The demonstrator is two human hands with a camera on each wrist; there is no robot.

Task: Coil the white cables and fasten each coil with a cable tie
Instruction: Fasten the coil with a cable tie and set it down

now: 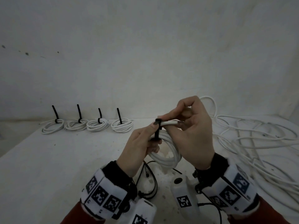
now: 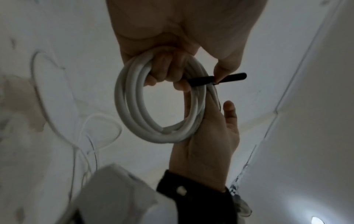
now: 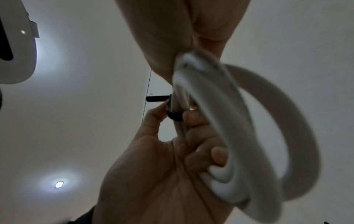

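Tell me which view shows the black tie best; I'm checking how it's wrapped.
The left wrist view: the tie crosses the coil unobstructed, its tail sticking out. The head view shows it partly hidden by fingers; the right wrist view shows blurred bits.

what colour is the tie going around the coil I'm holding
Black. The thin black cable tie wraps the white round cable coil; the left wrist view shows it best.

No readable text, brand or number anywhere — only black-and-white square marker patterns on the wrist bands (image 1: pixel 103 195).
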